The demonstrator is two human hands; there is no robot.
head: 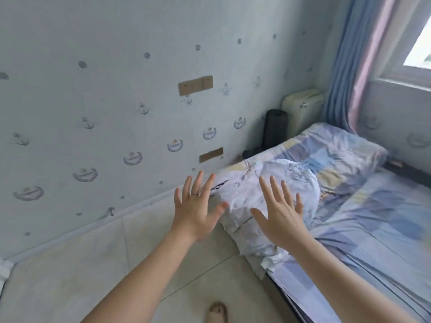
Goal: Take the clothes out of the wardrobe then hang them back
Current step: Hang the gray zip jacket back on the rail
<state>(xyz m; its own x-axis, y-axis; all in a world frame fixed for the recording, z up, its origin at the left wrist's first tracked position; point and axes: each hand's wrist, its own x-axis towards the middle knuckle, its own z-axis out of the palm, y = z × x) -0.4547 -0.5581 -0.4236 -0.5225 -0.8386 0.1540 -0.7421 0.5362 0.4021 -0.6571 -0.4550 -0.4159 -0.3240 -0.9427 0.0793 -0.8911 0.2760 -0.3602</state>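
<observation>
Over the bed's [373, 241] near corner, my left hand [194, 212] and right hand [278, 220] spread wide, holding nothing, above crumpled pale-blue clothes [256, 194] heaped there.

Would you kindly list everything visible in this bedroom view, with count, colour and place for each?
crumpled white fabric heap: one, white with faint blue, on the bed's near corner
patchwork bed sheet: one, blue, cream and grey, covering the bed at right
patchwork pillow: one, same colours, at the bed's far end
tan switch plates: one row, brown, mid-wall
tan socket plate: one, brown, low on the wall
black cylindrical appliance: one, far corner
cream boxy unit: one, behind the cylinder
striped curtain: one, blue and pink, beside the window
window: one, white frame, upper right
tiled floor: pale beige, lower left
left hand: one, fingers spread, wearing a thin ring
right hand: one, fingers spread
bare foot: one, bottom edge
</observation>
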